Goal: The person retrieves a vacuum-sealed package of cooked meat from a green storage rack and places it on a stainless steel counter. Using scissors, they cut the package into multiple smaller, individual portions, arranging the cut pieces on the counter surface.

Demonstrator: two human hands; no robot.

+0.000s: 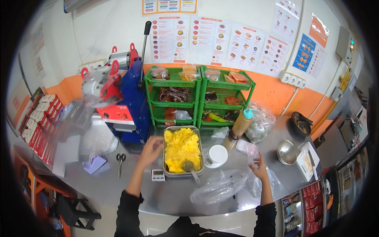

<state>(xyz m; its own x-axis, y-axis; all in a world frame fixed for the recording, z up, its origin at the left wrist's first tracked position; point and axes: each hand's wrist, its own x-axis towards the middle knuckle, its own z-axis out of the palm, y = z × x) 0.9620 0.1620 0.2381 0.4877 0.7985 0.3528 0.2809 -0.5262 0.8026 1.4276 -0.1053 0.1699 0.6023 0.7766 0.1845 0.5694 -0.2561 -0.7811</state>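
Note:
My left hand [152, 150] is at the left side of a metal tray [202, 166] of scrambled egg [181, 148], fingers curled near its rim; whether it touches the rim I cannot tell. A scoop [189, 167] lies on the egg at the near end, its handle over the rim. My right hand [259, 168] is raised with spread fingers above clear plastic bags [268, 182], holding nothing I can make out. Between the hands stands a white kitchen scale [217, 154]. A larger clear bag [220, 188] lies in front of it.
Behind the tray are green plastic racks [173, 103] with bagged food, and a sauce bottle [243, 122]. A blue sealing machine [133, 97], black scissors [120, 163], a tape dispenser [95, 163] and a timer [158, 175] stand left. Rightward are a metal bowl [285, 152] and a knife on a cutting board [305, 166].

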